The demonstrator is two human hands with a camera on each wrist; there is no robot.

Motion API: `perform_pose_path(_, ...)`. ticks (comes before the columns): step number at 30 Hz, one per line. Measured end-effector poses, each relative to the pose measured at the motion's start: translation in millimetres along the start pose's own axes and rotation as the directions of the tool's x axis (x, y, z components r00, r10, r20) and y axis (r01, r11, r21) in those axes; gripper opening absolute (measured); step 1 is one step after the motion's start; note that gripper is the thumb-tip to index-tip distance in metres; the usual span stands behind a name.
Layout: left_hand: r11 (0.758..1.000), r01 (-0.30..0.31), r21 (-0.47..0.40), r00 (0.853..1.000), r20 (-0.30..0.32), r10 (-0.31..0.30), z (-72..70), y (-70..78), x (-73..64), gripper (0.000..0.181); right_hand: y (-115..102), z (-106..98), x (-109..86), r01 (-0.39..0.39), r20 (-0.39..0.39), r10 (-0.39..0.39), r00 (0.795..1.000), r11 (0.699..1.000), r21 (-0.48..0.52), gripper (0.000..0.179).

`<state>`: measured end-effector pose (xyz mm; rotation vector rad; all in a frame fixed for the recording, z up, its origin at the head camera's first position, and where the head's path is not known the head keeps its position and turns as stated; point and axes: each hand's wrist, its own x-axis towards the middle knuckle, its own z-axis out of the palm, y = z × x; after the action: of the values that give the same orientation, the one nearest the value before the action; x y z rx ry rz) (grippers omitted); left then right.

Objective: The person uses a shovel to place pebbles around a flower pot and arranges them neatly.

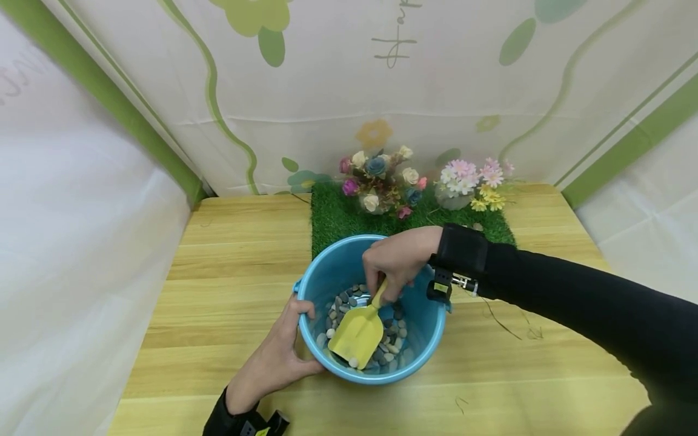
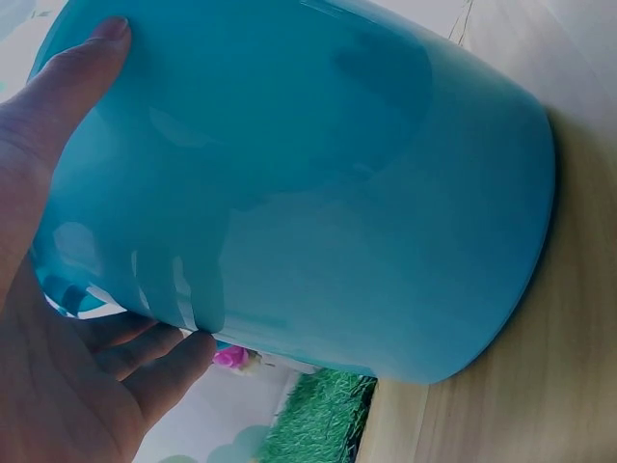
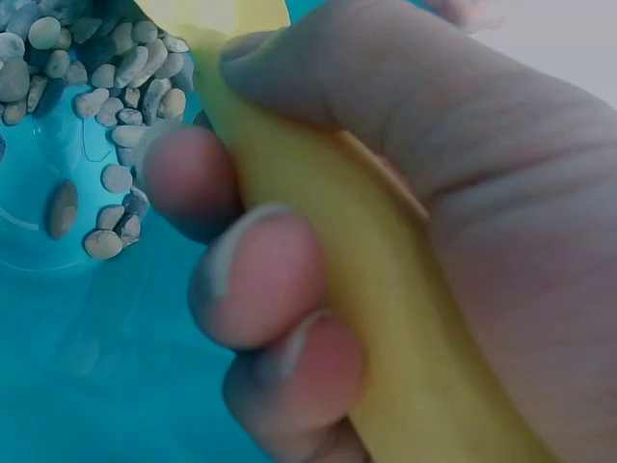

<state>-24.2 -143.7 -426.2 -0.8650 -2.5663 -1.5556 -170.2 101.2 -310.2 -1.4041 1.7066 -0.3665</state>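
One yellow toy shovel, gripped in the right hand, points its blade near-left over pebbles inside the blue bucket the left hand holds.

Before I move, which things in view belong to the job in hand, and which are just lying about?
Apparently in the job:
yellow scoop, held in the right grip
blue bucket, held by the left grip
pebbles in the bucket

Apparently just lying about:
green turf mat
mixed-colour flowers
pink, white and yellow flowers
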Motion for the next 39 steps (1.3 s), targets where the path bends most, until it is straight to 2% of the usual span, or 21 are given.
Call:
perform_pose_path(11, 1.0, -0.017, 0.003, 1.0, -0.003, 0.017, 0.5, -0.1, -0.2, 0.07, 3.2, -1.9, -18.9, 0.08, -0.034, -0.076, 0.997, 0.986, 0.145, 0.016)
perform_pose_path(16, 1.0, -0.005, -0.003, 1.0, -0.001, 0.005, 0.3, 0.7, -0.4, 0.07, 5.0, -0.3, -22.8, 0.094, -0.056, -0.086, 0.995, 0.982, 0.166, 0.017)
perform_pose_path(27, 1.0, 0.011, 0.001, 1.0, -0.001, -0.011, 0.2, 1.7, 0.6, 0.07, 6.4, -0.6, -28.8, 0.102, -0.087, -0.086, 0.993, 0.976, 0.194, 0.014)
perform_pose_path(39, 1.0, 0.014, -0.004, 1.0, -0.002, -0.014, -0.1, 1.9, 1.4, 0.071, 6.5, 3.5, -43.6, 0.05, -0.136, -0.017, 0.991, 0.967, 0.249, 0.016)
